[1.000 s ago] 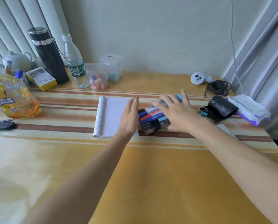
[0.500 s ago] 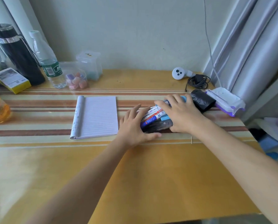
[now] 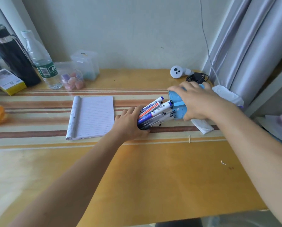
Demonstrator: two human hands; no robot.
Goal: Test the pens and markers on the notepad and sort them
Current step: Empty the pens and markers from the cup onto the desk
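Blue pen cup (image 3: 179, 106) now drawn clear at 3 o'clock, your right hand (image 3: 196, 102) gripping it | left hand (image 3: 128, 123) clasps markers (image 3: 155, 113) beside notepad (image 3: 92, 117) | markers freed; testing next.

Bare table (image 3: 153, 177) near the front edge; bottles (image 3: 43, 63) and jars (image 3: 73, 79) crowding the back-left corner

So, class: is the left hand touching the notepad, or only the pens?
Apart. In the head view a strip of table shows between the left hand and the notepad; its fingers wrap the pens.
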